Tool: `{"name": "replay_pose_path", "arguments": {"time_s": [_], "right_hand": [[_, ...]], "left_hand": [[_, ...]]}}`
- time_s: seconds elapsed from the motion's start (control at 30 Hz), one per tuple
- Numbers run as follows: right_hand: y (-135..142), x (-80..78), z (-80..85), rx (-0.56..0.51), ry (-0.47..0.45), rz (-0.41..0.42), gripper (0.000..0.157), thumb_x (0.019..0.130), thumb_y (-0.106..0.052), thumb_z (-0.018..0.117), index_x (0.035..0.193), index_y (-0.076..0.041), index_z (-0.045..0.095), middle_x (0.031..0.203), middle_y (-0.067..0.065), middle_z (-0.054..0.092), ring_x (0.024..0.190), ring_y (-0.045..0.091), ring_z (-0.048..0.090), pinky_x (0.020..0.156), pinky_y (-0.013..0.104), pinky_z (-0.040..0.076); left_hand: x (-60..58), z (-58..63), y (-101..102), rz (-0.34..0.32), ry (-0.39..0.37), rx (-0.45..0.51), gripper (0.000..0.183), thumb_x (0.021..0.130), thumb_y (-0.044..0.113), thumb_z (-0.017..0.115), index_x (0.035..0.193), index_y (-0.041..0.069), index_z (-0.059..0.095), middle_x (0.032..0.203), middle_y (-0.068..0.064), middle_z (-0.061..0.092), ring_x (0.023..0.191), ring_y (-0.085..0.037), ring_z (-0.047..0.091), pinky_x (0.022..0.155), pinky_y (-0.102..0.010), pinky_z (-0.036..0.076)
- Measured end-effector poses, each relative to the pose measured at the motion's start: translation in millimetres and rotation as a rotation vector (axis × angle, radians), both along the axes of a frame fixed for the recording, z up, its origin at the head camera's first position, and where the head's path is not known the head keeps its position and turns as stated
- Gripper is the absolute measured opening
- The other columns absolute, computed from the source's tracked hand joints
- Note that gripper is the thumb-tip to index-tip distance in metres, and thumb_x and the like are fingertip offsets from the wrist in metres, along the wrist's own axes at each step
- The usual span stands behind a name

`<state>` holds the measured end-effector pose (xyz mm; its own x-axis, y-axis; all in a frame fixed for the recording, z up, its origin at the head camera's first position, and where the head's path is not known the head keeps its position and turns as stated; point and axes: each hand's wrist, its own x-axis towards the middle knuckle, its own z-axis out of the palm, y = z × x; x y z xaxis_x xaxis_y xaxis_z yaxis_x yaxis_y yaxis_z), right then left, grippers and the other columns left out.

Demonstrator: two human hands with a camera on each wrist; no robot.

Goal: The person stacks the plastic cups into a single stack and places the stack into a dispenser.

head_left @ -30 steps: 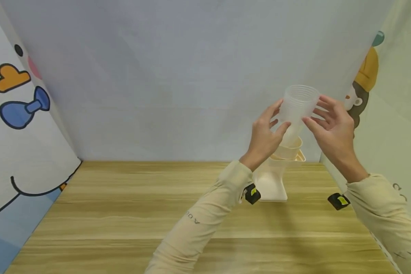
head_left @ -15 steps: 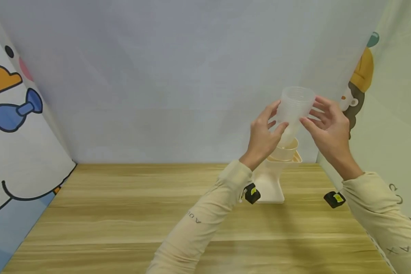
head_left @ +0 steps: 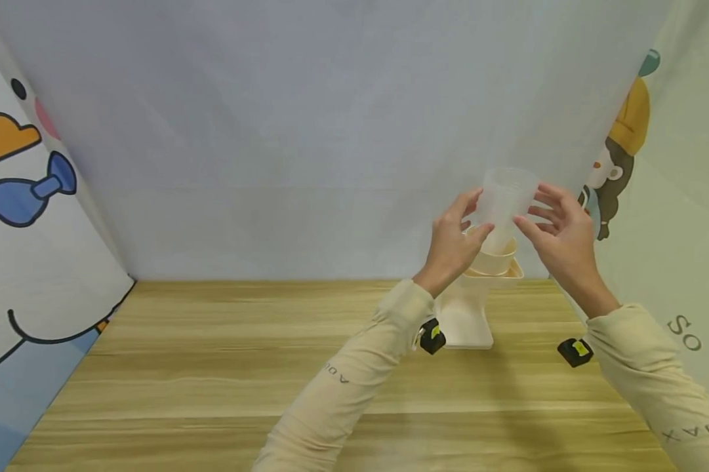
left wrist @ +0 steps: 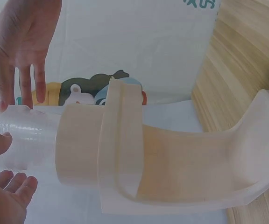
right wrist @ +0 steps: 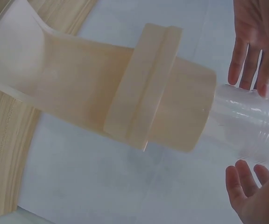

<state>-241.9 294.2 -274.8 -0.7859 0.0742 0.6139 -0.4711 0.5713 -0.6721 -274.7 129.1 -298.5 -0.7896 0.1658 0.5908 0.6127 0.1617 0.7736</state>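
Note:
A stack of clear plastic cups (head_left: 509,190) stands upright between my two hands, its lower end inside the round collar (head_left: 492,264) of a cream cup holder (head_left: 465,321). My left hand (head_left: 452,240) holds the stack from the left, thumb in front and fingers behind. From the right, my right hand (head_left: 565,244) holds it the same way. Both wrist views show the cups (left wrist: 31,135) entering the collar (right wrist: 187,107), with fingertips around or close against their sides. How deep the stack reaches inside is hidden by the collar wall.
The holder stands near the back right of a wood-grain table (head_left: 260,367). A pale cloth wall (head_left: 271,144) rises behind it. Printed cartoon panels flank both sides, the right one (head_left: 673,216) close to my right arm. A black wrist camera (head_left: 575,352) hangs below each wrist.
Both hands have moved down together, lowering the cup stack farther into the collar. The holder stays where it was on the table, and the head view has shifted slightly.

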Motion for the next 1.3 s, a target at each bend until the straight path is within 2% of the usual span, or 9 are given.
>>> {"name": "replay_pose_path", "arguments": {"time_s": [0.2,0.4,0.7,0.9,1.1,1.3], "right_hand": [[3.7,0.5,-6.1,0.004,-0.012,0.020,0.057,0.085,-0.007,0.070,0.138,-0.008,0.046,0.128,0.020,0.053,0.100,0.003,0.056,0.078,0.011,0.044],[3.7,-0.3,-7.2,0.004,-0.007,0.020,0.058,0.085,-0.006,0.070,0.137,-0.008,0.046,0.128,0.020,0.053,0.100,0.003,0.056,0.079,0.012,0.044],[3.3,-1.2,-9.6,0.018,-0.012,0.013,0.058,0.085,-0.005,0.070,0.137,-0.006,0.045,0.128,0.020,0.053,0.103,0.007,0.057,0.081,0.014,0.046],[4.7,-2.4,-15.3,0.030,-0.036,0.015,0.059,0.085,-0.003,0.069,0.137,-0.002,0.043,0.128,0.022,0.053,0.104,0.012,0.057,0.081,0.015,0.046],[6.0,-3.9,-22.8,0.051,-0.059,0.019,0.058,0.085,0.000,0.068,0.137,0.002,0.042,0.128,0.026,0.051,0.107,0.021,0.057,0.081,0.015,0.046],[5.0,-2.9,-25.8,0.048,-0.069,0.040,0.057,0.086,0.000,0.066,0.136,0.005,0.041,0.128,0.029,0.050,0.107,0.021,0.057,0.081,0.014,0.045]], "left_hand": [[-1.3,-5.5,0.6,0.004,-0.007,-0.015,0.055,0.084,0.006,0.071,0.135,0.011,0.049,0.129,-0.012,0.055,0.116,-0.015,0.055,0.088,-0.021,0.046],[-2.8,-8.4,0.0,-0.004,0.001,-0.034,0.056,0.085,0.007,0.071,0.136,0.011,0.048,0.131,-0.013,0.054,0.117,-0.020,0.054,0.089,-0.021,0.046],[-3.7,-11.7,-2.8,-0.036,-0.007,-0.050,0.056,0.086,0.006,0.069,0.137,0.011,0.046,0.134,-0.013,0.052,0.121,-0.022,0.052,0.090,-0.022,0.046],[-3.1,-15.1,-3.7,-0.050,-0.052,-0.061,0.055,0.087,0.006,0.068,0.136,0.012,0.046,0.137,-0.009,0.050,0.122,-0.017,0.050,0.090,-0.021,0.045],[-4.0,-19.4,-4.4,-0.030,-0.069,-0.066,0.050,0.087,0.007,0.067,0.133,0.010,0.049,0.132,-0.010,0.054,0.118,-0.019,0.054,0.089,-0.021,0.046],[-3.6,-18.9,-6.7,-0.021,-0.081,-0.063,0.043,0.088,0.009,0.066,0.129,0.008,0.052,0.127,-0.012,0.058,0.114,-0.022,0.057,0.089,-0.027,0.048]]}}
